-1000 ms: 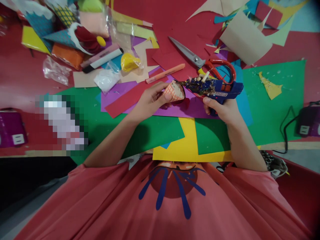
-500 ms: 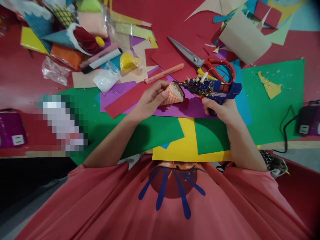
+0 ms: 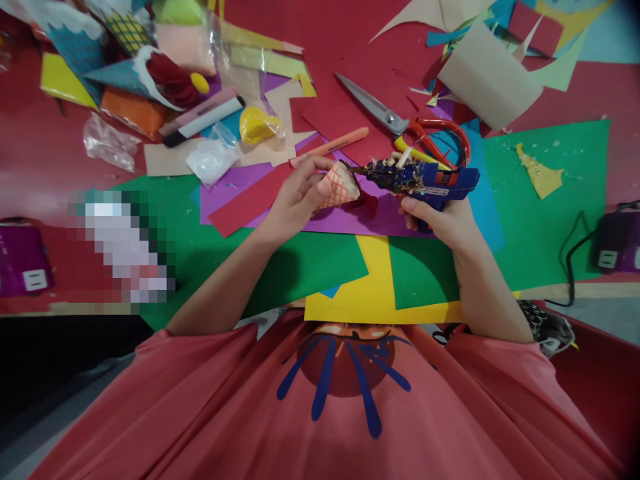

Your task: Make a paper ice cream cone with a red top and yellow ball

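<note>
Between the fingers of my left hand [image 3: 300,200] is a small paper cone [image 3: 340,187] with an orange lattice pattern, lying sideways with its wide end facing right. Its rim looks dark. My right hand [image 3: 443,217] is wrapped around the grip of a dark blue glue gun [image 3: 430,181], whose front is crusted with dried bits. The gun's nozzle is at the cone's upper rim; I cannot tell whether it touches. Just below the cone's rim, a dark red piece [image 3: 369,205] shows over the purple paper [image 3: 310,223].
Beyond the glue gun lie large red-handled scissors [image 3: 393,119]. An orange pen [image 3: 333,147] rests on paper strips. Finished-looking blue cones [image 3: 127,77], clay packets and markers [image 3: 205,120] crowd the far left. A beige sheet [image 3: 490,77] curls at the far right. Green sheets [image 3: 550,227] cover the front.
My left hand has turned the cone so its opening shows less and its lattice side shows more. The glue gun has shifted slightly left, its nozzle staying near the rim.
</note>
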Motion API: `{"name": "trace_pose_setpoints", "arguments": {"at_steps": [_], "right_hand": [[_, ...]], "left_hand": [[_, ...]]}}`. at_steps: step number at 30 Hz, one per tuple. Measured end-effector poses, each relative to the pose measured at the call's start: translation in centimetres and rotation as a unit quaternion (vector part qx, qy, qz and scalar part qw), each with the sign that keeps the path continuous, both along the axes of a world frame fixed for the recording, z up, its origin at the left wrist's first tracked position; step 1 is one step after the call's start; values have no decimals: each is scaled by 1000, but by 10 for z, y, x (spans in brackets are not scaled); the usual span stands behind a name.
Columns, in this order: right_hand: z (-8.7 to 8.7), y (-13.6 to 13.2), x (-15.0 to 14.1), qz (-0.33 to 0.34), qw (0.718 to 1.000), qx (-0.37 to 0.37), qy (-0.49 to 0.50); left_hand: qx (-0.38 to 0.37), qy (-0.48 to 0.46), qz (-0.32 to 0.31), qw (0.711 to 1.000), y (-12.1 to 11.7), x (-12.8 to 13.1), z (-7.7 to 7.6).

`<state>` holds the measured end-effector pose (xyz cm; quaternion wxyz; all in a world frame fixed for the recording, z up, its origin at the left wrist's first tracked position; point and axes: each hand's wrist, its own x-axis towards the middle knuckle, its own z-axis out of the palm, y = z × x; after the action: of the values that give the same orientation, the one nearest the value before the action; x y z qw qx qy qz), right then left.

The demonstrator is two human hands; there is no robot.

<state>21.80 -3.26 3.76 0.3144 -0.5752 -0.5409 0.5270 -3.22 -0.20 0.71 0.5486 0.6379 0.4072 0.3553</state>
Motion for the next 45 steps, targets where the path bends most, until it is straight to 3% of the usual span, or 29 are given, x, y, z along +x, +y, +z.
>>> {"name": "trace_pose_setpoints", "arguments": {"at_steps": [12, 19, 26, 45], "right_hand": [[0, 0, 1, 8, 1000, 1, -8], [-3, 0, 3, 22, 1000, 3, -16], [1, 0, 0, 5, 1000, 4, 4], [2, 1, -1, 9, 1000, 2, 9]], "left_hand": [[-21, -33, -13, 999, 1, 1, 2], [-30, 2, -28, 999, 2, -1, 3], [-27, -79, -33, 996, 3, 1, 4], [-48, -29, -38, 998, 0, -2, 5]]}}
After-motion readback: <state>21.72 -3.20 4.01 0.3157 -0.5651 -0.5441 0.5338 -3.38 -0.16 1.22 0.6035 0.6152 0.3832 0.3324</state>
